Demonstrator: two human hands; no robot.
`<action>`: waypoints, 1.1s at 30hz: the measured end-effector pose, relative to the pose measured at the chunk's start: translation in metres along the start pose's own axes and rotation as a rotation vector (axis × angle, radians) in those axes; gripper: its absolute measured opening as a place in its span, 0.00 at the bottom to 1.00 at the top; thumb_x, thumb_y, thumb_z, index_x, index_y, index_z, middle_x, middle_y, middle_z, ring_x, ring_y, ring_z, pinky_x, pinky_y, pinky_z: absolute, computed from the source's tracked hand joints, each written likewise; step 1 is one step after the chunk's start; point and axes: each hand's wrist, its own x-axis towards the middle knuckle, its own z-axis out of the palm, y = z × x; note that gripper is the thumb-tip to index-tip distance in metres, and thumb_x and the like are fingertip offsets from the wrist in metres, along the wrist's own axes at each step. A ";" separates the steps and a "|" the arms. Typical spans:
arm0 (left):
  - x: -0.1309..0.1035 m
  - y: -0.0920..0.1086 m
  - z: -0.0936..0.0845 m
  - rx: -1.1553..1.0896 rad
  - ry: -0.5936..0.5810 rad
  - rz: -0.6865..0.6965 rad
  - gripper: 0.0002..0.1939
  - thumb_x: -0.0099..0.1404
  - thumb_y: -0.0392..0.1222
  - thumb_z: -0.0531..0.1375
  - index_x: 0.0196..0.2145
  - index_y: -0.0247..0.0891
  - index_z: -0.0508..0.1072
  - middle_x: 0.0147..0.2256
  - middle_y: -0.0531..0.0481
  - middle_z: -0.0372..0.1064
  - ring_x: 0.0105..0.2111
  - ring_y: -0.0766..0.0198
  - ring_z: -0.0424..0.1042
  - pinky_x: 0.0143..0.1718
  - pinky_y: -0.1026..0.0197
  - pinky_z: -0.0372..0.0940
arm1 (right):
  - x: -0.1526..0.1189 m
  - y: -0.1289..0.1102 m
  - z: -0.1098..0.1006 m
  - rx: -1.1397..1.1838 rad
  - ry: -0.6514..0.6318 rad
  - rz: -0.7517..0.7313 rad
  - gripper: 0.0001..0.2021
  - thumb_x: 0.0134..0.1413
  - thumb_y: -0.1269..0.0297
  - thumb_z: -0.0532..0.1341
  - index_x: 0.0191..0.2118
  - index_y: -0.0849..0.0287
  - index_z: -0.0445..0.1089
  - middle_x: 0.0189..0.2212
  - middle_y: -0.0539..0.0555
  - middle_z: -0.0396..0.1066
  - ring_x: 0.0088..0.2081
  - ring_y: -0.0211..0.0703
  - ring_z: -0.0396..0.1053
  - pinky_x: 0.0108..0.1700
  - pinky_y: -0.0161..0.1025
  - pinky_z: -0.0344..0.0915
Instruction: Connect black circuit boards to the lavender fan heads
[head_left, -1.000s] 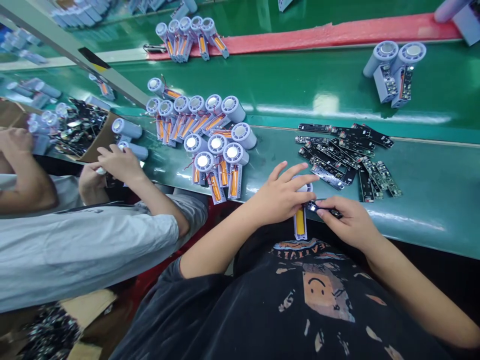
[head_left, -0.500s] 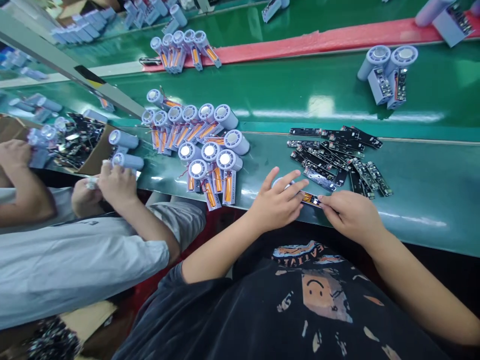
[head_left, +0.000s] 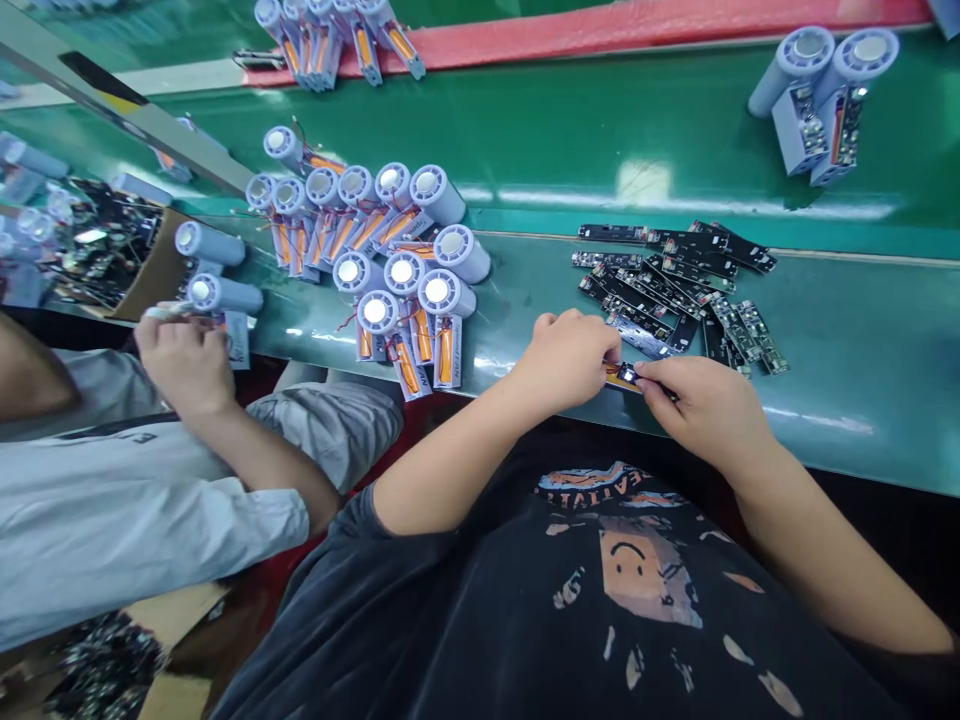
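At the table's front edge, my left hand (head_left: 571, 358) is curled over a lilac fan unit that it mostly hides; only a strip of its orange-filled handle (head_left: 616, 380) shows. My right hand (head_left: 705, 408) pinches a small dark circuit board (head_left: 628, 373) between thumb and forefinger at the handle's right end. Just beyond both hands lies a loose pile of black circuit boards (head_left: 660, 295). To the left stand several lilac fan units (head_left: 442, 292) with round tops, orange parts in their open handles and thin red wires.
A green conveyor belt (head_left: 540, 130) runs behind the table, carrying two fan units (head_left: 802, 75) at right. More fans lean on a red strip (head_left: 600, 40). At left, a co-worker's hand (head_left: 187, 360) works near two fan units (head_left: 225, 293) and a cardboard box (head_left: 154, 265) of boards.
My left hand's spread fingers have curled in over the fan unit. My right hand keeps its pinch at the handle's end. The view has shifted slightly; the co-worker's hand has moved.
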 end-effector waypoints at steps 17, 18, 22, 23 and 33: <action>-0.041 -0.055 0.028 -0.281 0.254 0.312 0.31 0.62 0.31 0.58 0.63 0.37 0.60 0.61 0.36 0.62 0.62 0.51 0.63 0.64 0.45 0.61 | 0.018 -0.018 -0.006 0.155 -0.106 0.164 0.10 0.60 0.62 0.59 0.42 0.53 0.78 0.39 0.52 0.81 0.37 0.49 0.77 0.36 0.41 0.65; -0.041 -0.055 0.030 -0.275 0.257 0.307 0.30 0.63 0.31 0.58 0.62 0.37 0.61 0.60 0.37 0.63 0.61 0.51 0.65 0.63 0.46 0.62 | 0.019 -0.019 -0.006 0.146 -0.109 0.176 0.10 0.60 0.62 0.59 0.42 0.53 0.78 0.38 0.51 0.81 0.37 0.49 0.77 0.35 0.41 0.65; -0.040 -0.048 0.025 -0.117 0.237 0.294 0.28 0.64 0.35 0.61 0.61 0.40 0.65 0.62 0.37 0.62 0.61 0.46 0.65 0.60 0.42 0.65 | 0.023 -0.019 -0.008 0.147 -0.141 0.229 0.09 0.59 0.62 0.60 0.40 0.52 0.78 0.36 0.50 0.81 0.32 0.45 0.76 0.33 0.39 0.63; -0.040 -0.046 0.023 -0.041 0.248 0.295 0.25 0.64 0.37 0.62 0.59 0.41 0.68 0.63 0.37 0.61 0.62 0.43 0.64 0.60 0.39 0.63 | 0.024 -0.018 -0.009 0.149 -0.149 0.244 0.09 0.59 0.62 0.61 0.40 0.52 0.78 0.35 0.49 0.81 0.31 0.44 0.75 0.32 0.38 0.62; -0.027 -0.025 0.007 0.434 0.286 0.496 0.19 0.74 0.35 0.48 0.45 0.42 0.79 0.58 0.48 0.71 0.63 0.53 0.64 0.64 0.43 0.58 | 0.015 0.018 0.004 0.117 -0.121 0.072 0.10 0.61 0.55 0.61 0.40 0.50 0.79 0.37 0.56 0.81 0.35 0.51 0.78 0.33 0.43 0.70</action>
